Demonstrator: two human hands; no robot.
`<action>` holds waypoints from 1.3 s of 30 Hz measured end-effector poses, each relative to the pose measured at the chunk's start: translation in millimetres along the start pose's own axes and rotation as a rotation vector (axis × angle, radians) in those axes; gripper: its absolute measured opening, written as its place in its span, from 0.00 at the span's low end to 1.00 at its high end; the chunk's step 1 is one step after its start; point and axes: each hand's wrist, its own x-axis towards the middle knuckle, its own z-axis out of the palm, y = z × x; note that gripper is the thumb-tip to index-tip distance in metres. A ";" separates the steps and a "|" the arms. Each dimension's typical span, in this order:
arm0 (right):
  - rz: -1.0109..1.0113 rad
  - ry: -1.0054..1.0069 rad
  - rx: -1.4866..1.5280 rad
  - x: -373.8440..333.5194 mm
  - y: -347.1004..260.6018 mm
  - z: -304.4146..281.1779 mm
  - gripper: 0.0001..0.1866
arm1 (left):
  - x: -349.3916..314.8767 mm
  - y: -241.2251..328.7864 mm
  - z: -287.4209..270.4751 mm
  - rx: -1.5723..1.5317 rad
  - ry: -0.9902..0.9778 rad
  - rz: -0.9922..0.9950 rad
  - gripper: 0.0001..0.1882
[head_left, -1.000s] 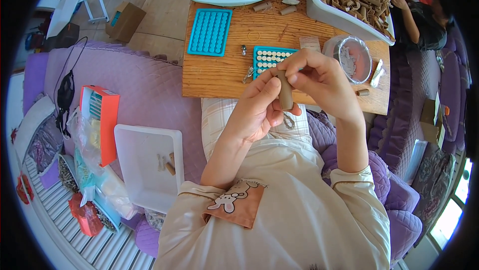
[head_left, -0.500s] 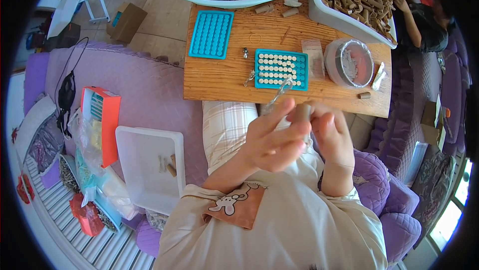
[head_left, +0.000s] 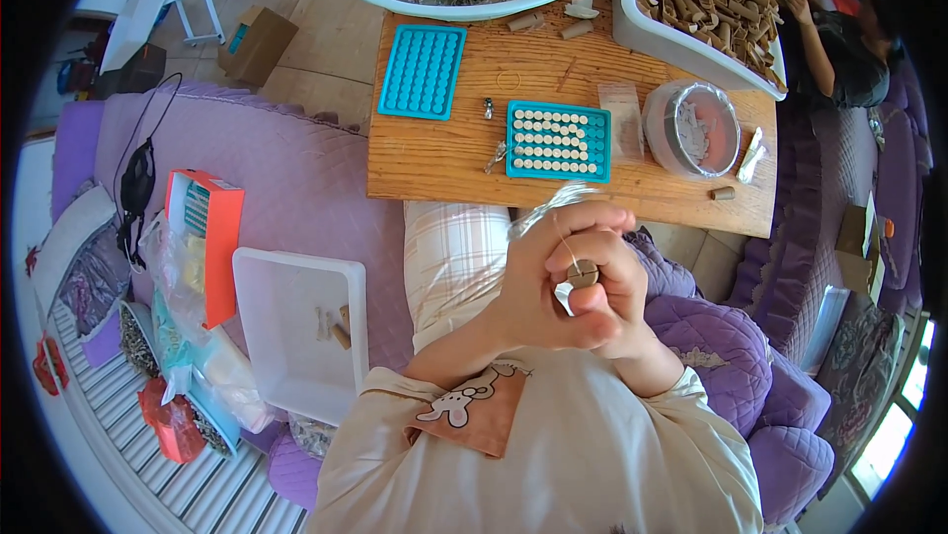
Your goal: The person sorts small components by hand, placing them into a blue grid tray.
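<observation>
Red box (head_left: 225, 263) and white bin (head_left: 286, 356) on the purple sofa (head_left: 296, 164); brown pieces inside the bin. Worktop (head_left: 444, 161) ahead: teal tray (head_left: 423, 72) at its left, white basin (head_left: 464, 13) of shiny film beyond. Left hand (head_left: 538, 287) in front of the near edge, curled round a brown tube (head_left: 583, 274), end facing up; clear film (head_left: 555, 202) sticks up beside it. Disc tray (head_left: 559, 141) behind. Right hand (head_left: 629, 299) pressed against the left, also gripping the tube. Clear tub (head_left: 660, 131) farther right.
</observation>
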 end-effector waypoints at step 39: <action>-0.036 0.034 -1.516 176.5 95.3 -235.1 0.15 | -188.1 72.9 -259.6 1.640 0.293 -1.739 0.18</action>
